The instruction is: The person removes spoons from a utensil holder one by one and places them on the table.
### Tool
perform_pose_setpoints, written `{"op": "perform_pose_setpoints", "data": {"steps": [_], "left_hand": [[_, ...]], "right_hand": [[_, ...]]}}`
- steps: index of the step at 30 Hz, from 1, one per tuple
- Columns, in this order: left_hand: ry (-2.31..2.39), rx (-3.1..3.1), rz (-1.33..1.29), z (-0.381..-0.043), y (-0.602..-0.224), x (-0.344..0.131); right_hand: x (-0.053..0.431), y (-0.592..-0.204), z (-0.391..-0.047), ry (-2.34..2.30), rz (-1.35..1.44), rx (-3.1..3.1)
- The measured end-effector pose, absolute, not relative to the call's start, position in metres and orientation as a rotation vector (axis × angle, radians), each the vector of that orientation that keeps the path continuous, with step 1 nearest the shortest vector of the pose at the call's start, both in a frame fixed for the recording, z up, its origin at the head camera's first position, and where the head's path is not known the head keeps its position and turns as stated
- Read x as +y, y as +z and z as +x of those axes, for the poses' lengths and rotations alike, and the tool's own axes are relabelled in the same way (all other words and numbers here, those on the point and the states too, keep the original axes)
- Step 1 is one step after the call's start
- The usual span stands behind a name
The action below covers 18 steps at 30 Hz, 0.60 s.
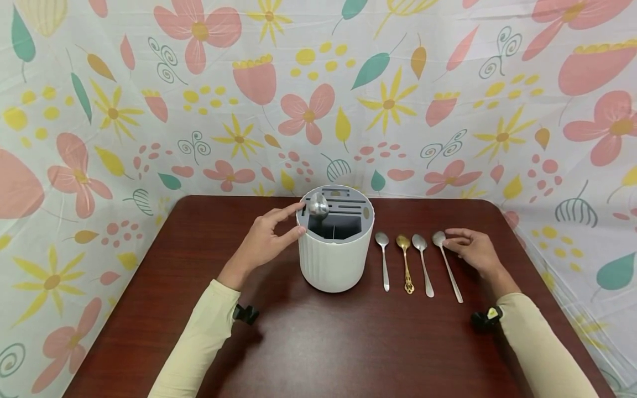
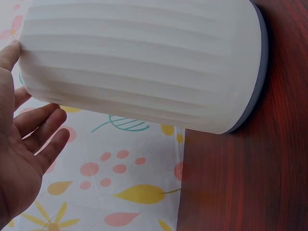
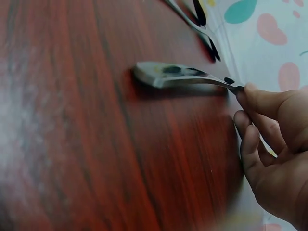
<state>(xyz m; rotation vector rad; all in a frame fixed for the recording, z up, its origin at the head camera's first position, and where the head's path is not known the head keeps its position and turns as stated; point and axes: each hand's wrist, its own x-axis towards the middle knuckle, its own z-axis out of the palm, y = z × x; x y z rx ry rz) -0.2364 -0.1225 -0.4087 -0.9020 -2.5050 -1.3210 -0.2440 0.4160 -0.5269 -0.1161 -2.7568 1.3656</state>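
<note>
A white ribbed utensil holder [image 1: 334, 265] with a grey slotted top stands upright on the table; one silver spoon [image 1: 318, 205] sticks up out of it, its handle hidden inside. My left hand [image 1: 264, 237] touches the holder's left rim with thumb and fingers spread. In the left wrist view, fingertips of the left hand [image 2: 29, 139] lie against the ribbed wall [image 2: 139, 57]. On the right, my right hand [image 1: 473, 251] pinches the rightmost silver spoon [image 1: 450, 271] near its bowl. The right wrist view has that spoon [image 3: 183, 77] between thumb and fingers, its handle end toward the camera.
Between the holder and the right hand lie a silver spoon [image 1: 384, 260], a gold spoon [image 1: 405, 262] with an ornate handle, and another silver spoon [image 1: 423, 265], in a row. The dark wooden table [image 1: 348, 342] meets a floral cloth [image 1: 308, 110] at the back.
</note>
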Motion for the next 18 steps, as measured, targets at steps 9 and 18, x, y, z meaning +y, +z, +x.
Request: {"op": "perform_pose_setpoints", "data": {"steps": [9, 18], "left_hand": [[-1.316, -2.507, -0.895, -0.236, -0.408, -0.122], [-1.323, -2.512, -0.892, -0.235, -0.407, -0.122]], "right_hand": [[0.416, -0.519, -0.240, 1.043, -0.077, -2.838], [0.425, -0.519, -0.234, 0.995, 0.005, -2.801]]}}
